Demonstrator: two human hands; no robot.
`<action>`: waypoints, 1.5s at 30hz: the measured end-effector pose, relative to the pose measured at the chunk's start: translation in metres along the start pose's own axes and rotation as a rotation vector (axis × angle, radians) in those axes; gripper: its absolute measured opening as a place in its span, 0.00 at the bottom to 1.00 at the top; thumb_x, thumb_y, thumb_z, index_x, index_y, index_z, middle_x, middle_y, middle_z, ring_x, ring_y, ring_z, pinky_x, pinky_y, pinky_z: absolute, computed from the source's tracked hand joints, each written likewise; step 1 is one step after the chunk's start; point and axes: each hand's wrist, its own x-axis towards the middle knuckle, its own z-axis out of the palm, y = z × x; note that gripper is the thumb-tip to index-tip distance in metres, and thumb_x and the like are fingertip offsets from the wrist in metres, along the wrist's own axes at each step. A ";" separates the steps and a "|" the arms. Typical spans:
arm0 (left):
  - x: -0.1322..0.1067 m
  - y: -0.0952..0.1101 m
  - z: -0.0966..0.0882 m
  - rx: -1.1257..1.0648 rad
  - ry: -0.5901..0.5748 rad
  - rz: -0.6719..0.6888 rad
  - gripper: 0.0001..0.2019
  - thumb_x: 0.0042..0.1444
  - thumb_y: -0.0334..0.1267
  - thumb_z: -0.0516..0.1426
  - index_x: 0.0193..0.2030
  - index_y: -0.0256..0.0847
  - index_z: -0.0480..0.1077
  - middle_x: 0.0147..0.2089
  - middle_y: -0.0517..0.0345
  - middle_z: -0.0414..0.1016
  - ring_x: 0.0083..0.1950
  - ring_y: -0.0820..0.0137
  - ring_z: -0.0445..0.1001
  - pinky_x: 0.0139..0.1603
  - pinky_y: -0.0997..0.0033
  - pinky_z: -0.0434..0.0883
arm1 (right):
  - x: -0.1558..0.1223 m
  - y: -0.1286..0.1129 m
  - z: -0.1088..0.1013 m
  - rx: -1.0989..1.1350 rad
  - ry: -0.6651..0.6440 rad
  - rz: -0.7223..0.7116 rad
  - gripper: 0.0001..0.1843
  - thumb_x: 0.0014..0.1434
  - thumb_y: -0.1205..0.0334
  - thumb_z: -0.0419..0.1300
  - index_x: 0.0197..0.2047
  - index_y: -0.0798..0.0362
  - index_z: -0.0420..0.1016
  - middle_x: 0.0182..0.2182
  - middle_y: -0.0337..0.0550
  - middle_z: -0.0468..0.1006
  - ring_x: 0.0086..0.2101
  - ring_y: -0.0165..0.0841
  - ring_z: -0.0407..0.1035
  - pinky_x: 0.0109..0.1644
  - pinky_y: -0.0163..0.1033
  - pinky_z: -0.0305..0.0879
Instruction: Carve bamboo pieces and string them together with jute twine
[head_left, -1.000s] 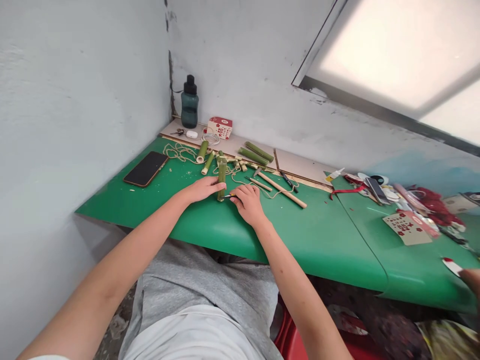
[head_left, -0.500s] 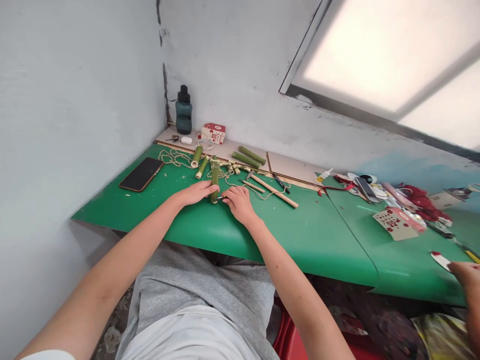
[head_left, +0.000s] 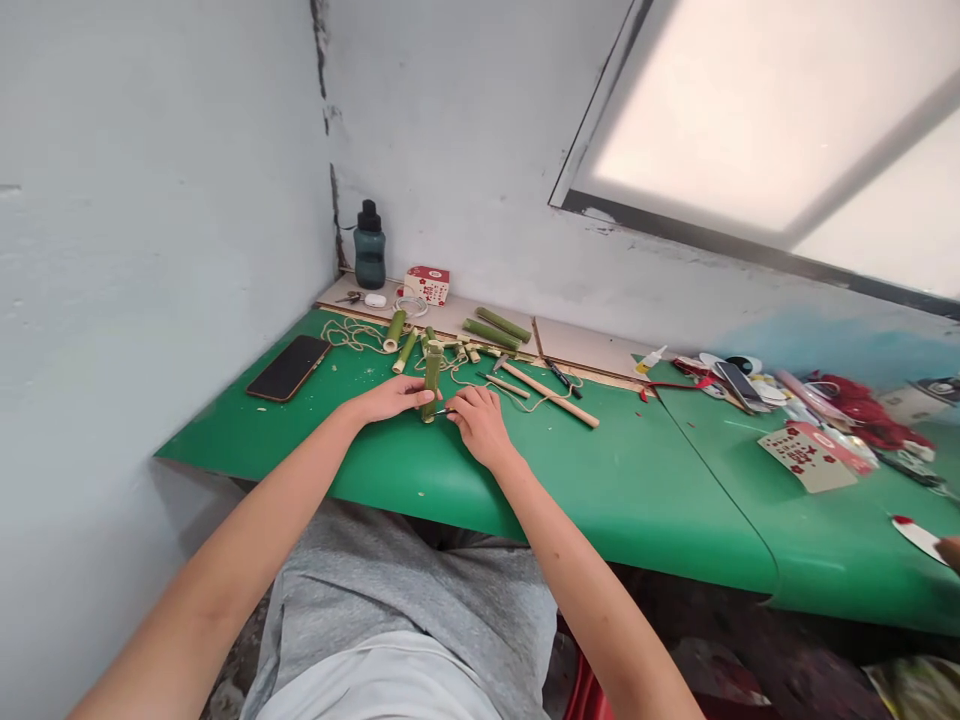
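An upright green bamboo piece (head_left: 432,366) stands near the front of the table, with my left hand (head_left: 391,399) closed around its lower part. My right hand (head_left: 480,424) is closed on a thin dark metal-tipped tool (head_left: 443,411), most of it hidden by the fingers. Its tip meets the bamboo low on the right side. Behind my hands lie short bamboo tubes (head_left: 406,351), thin cord (head_left: 352,334) and longer bamboo pieces (head_left: 491,334). A wooden-handled hammer (head_left: 551,393) lies right of my right hand, beside a slim wooden-handled tool (head_left: 504,386) and a black tool (head_left: 559,378).
On the green table (head_left: 600,480), a phone (head_left: 288,368) lies at the left. A water bottle (head_left: 370,248) and a red-and-white box (head_left: 428,285) stand at the back. Craft items (head_left: 840,405) and a card (head_left: 814,455) are at the right. Another person's hand (head_left: 951,552) shows at the right edge.
The view has shifted slightly, so the table sits lower in it. The other person's hand is now mostly out of frame. My hands keep their hold on the bamboo and the tool.
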 end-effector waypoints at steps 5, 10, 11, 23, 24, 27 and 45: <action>0.000 -0.006 -0.002 -0.014 -0.030 -0.008 0.28 0.63 0.62 0.59 0.52 0.38 0.80 0.41 0.53 0.80 0.40 0.65 0.72 0.43 0.68 0.69 | 0.004 0.004 0.004 0.012 -0.042 -0.019 0.10 0.74 0.60 0.56 0.51 0.46 0.79 0.49 0.47 0.78 0.52 0.44 0.66 0.60 0.50 0.56; 0.001 -0.008 -0.002 -0.009 -0.024 -0.006 0.29 0.62 0.64 0.59 0.50 0.37 0.80 0.41 0.53 0.80 0.39 0.65 0.72 0.44 0.67 0.70 | 0.007 0.002 0.006 0.005 -0.069 -0.032 0.09 0.73 0.60 0.58 0.49 0.45 0.80 0.46 0.46 0.79 0.49 0.45 0.66 0.58 0.50 0.57; 0.001 -0.008 -0.002 -0.002 -0.013 -0.009 0.30 0.62 0.65 0.58 0.50 0.37 0.80 0.41 0.53 0.80 0.39 0.66 0.71 0.43 0.67 0.70 | 0.007 0.001 0.005 0.005 -0.065 -0.033 0.08 0.73 0.60 0.58 0.48 0.45 0.80 0.45 0.46 0.79 0.49 0.44 0.67 0.58 0.50 0.57; 0.003 -0.012 -0.001 0.001 0.039 -0.028 0.32 0.65 0.66 0.55 0.56 0.38 0.79 0.46 0.50 0.81 0.41 0.65 0.73 0.46 0.66 0.72 | 0.002 0.003 0.006 0.014 0.036 0.072 0.10 0.73 0.63 0.55 0.51 0.45 0.77 0.49 0.47 0.79 0.52 0.44 0.67 0.59 0.50 0.57; 0.002 -0.011 -0.001 -0.001 0.033 -0.025 0.31 0.65 0.65 0.56 0.56 0.39 0.79 0.47 0.51 0.81 0.42 0.65 0.73 0.47 0.66 0.72 | 0.003 0.004 0.007 0.012 0.028 0.067 0.10 0.73 0.63 0.55 0.51 0.45 0.77 0.48 0.47 0.79 0.52 0.45 0.66 0.60 0.50 0.56; 0.001 -0.010 -0.001 -0.002 0.011 -0.018 0.28 0.64 0.63 0.58 0.55 0.40 0.79 0.47 0.52 0.81 0.42 0.65 0.73 0.48 0.66 0.72 | 0.005 0.005 0.009 -0.003 0.000 0.047 0.10 0.73 0.63 0.56 0.51 0.45 0.78 0.46 0.46 0.79 0.52 0.45 0.66 0.60 0.51 0.56; 0.003 -0.017 0.001 0.008 0.054 -0.043 0.33 0.64 0.69 0.52 0.50 0.38 0.77 0.40 0.54 0.78 0.41 0.64 0.73 0.48 0.64 0.72 | 0.005 0.000 0.005 0.002 0.020 0.092 0.10 0.74 0.64 0.54 0.51 0.45 0.76 0.50 0.45 0.79 0.54 0.43 0.67 0.61 0.49 0.54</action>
